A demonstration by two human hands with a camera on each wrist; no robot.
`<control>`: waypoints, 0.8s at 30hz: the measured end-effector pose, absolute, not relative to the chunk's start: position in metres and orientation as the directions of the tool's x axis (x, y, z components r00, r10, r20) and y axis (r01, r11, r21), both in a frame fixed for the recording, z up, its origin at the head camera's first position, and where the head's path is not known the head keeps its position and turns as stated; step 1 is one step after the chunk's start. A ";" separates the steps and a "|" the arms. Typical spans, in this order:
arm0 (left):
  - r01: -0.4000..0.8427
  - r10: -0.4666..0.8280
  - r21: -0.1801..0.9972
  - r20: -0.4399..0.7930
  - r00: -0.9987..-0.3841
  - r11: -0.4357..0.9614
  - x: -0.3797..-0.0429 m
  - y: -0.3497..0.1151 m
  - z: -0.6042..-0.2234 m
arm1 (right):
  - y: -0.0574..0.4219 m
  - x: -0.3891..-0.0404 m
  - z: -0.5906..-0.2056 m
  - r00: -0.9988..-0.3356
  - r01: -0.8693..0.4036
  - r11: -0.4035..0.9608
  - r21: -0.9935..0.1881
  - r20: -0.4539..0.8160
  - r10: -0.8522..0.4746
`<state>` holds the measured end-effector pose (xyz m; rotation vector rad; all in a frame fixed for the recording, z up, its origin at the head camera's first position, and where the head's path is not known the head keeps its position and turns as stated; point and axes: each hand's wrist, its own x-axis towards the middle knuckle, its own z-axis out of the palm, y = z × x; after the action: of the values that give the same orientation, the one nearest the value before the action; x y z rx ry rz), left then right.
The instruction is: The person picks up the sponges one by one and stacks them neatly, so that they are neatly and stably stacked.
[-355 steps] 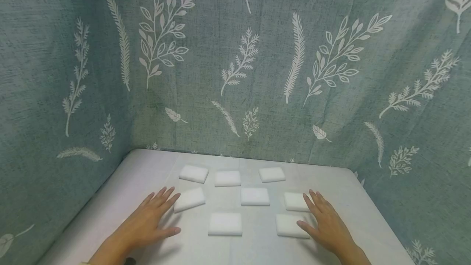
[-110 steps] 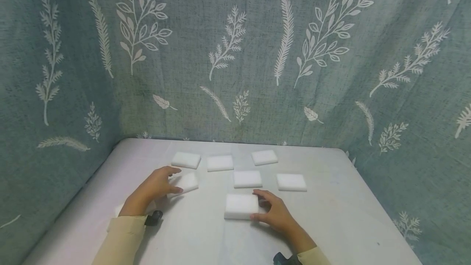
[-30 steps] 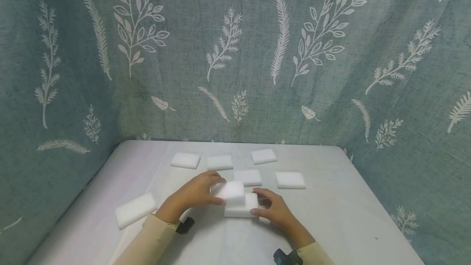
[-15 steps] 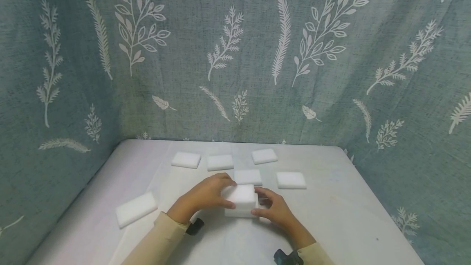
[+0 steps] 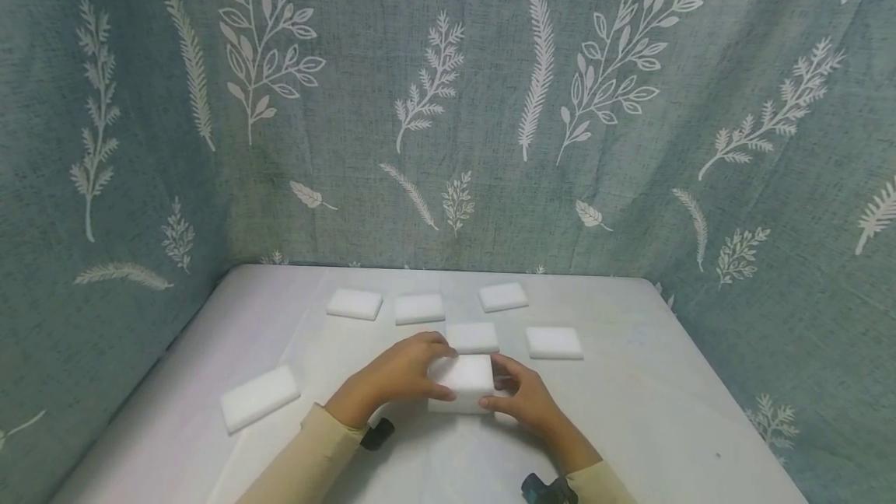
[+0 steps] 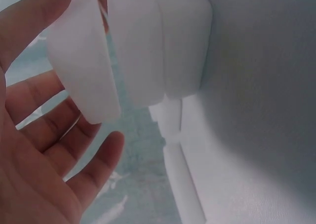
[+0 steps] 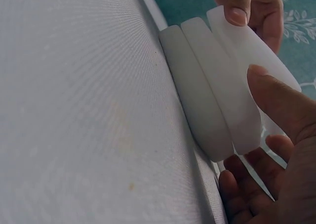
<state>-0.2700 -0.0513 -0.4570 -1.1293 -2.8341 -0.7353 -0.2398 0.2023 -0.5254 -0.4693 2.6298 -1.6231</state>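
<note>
Low at the middle of the table, two white sponge blocks lie stacked [image 7: 197, 90], one flat on the other. My left hand [image 5: 402, 370] pinches a third white sponge [image 6: 84, 61] between thumb and fingers, directly over the stack. A narrow, tapering gap shows between that sponge and the upper block [image 6: 136, 51] in the left wrist view. My right hand [image 5: 525, 399] holds the right end of the stack, thumb [image 7: 271, 93] at the near side and fingers behind. From the head view, the held sponge hides most of the stack's top.
Another sponge [image 5: 259, 399] lies slanted at the near left. Behind the hands, several more are spread over the white table [image 5: 630, 411], the nearest being a sponge [image 5: 472, 337] just behind the stack. Leaf-patterned green curtain [image 5: 490, 99] encloses the back and sides.
Sponges first lay spread out under open hands. Later the right hand held the stack while the left reached a sponge at left; the left has since carried it rightward and lowered it over the stack.
</note>
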 end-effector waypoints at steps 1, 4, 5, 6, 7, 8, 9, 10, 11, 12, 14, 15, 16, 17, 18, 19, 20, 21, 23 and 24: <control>0.652 0.650 0.421 0.173 -0.740 0.630 -0.270 -0.051 -0.457 | 0.202 -0.240 -0.526 -0.955 -0.245 0.416 -0.876 0.143 -0.261; 0.660 0.657 0.416 0.175 -0.733 0.626 -0.270 -0.050 -0.459 | 0.203 -0.240 -0.527 -0.954 -0.248 0.417 -0.874 0.145 -0.264; 0.663 0.660 0.414 0.175 -0.731 0.624 -0.270 -0.050 -0.459 | 0.203 -0.240 -0.527 -0.953 -0.250 0.418 -0.873 0.146 -0.265; 0.663 0.660 0.413 0.175 -0.731 0.625 -0.269 -0.050 -0.459 | 0.203 -0.240 -0.528 -0.953 -0.251 0.417 -0.874 0.146 -0.267; 0.661 0.659 0.412 0.173 -0.732 0.627 -0.269 -0.050 -0.458 | 0.203 -0.240 -0.528 -0.952 -0.250 0.419 -0.873 0.144 -0.268; 0.660 0.658 0.411 0.170 -0.733 0.629 -0.269 -0.050 -0.458 | 0.203 -0.241 -0.529 -0.952 -0.250 0.420 -0.872 0.142 -0.270; 0.656 0.656 0.409 0.166 -0.737 0.634 -0.268 -0.050 -0.458 | 0.203 -0.241 -0.529 -0.952 -0.248 0.420 -0.873 0.140 -0.272; 0.653 0.653 0.409 0.162 -0.739 0.638 -0.268 -0.050 -0.458 | 0.204 -0.241 -0.529 -0.952 -0.247 0.420 -0.873 0.138 -0.273; 0.649 0.651 0.408 0.159 -0.743 0.642 -0.268 -0.050 -0.458 | 0.204 -0.241 -0.529 -0.952 -0.244 0.419 -0.874 0.135 -0.274; 0.647 0.648 0.407 0.157 -0.745 0.645 -0.268 -0.050 -0.458 | 0.204 -0.241 -0.529 -0.952 -0.242 0.417 -0.876 0.132 -0.275; 0.643 0.645 0.406 0.155 -0.748 0.649 -0.268 -0.049 -0.458 | 0.204 -0.242 -0.528 -0.953 -0.238 0.413 -0.879 0.129 -0.275; 0.642 0.643 0.406 0.155 -0.750 0.650 -0.268 -0.049 -0.458 | 0.204 -0.242 -0.528 -0.953 -0.237 0.411 -0.880 0.128 -0.275; 0.643 0.644 0.405 0.156 -0.749 0.650 -0.268 -0.049 -0.458 | 0.204 -0.242 -0.527 -0.954 -0.235 0.412 -0.880 0.127 -0.273; 0.644 0.644 0.405 0.158 -0.748 0.649 -0.268 -0.049 -0.458 | 0.204 -0.242 -0.526 -0.954 -0.234 0.414 -0.880 0.126 -0.271; 0.646 0.646 0.404 0.159 -0.747 0.648 -0.268 -0.049 -0.458 | 0.204 -0.241 -0.525 -0.954 -0.235 0.416 -0.879 0.127 -0.270; 0.648 0.647 0.403 0.161 -0.745 0.646 -0.268 -0.049 -0.458 | 0.204 -0.241 -0.525 -0.955 -0.235 0.419 -0.877 0.128 -0.268; 0.649 0.648 0.403 0.161 -0.744 0.645 -0.268 -0.049 -0.459 | 0.203 -0.241 -0.524 -0.955 -0.235 0.421 -0.876 0.128 -0.267; 0.650 0.650 0.403 0.160 -0.743 0.644 -0.269 -0.049 -0.459 | 0.203 -0.241 -0.524 -0.955 -0.236 0.423 -0.875 0.130 -0.266; 0.647 0.650 0.406 0.152 -0.744 0.646 -0.269 -0.049 -0.459 | 0.203 -0.240 -0.523 -0.955 -0.236 0.419 -0.877 0.131 -0.264; 0.644 0.650 0.407 0.146 -0.746 0.648 -0.269 -0.050 -0.459 | 0.203 -0.240 -0.524 -0.956 -0.235 0.416 -0.879 0.130 -0.264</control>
<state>-0.2686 -0.0497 -0.4592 -1.1238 -2.8641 -0.6990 -0.2401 0.2030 -0.5237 -0.4614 2.6191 -1.6186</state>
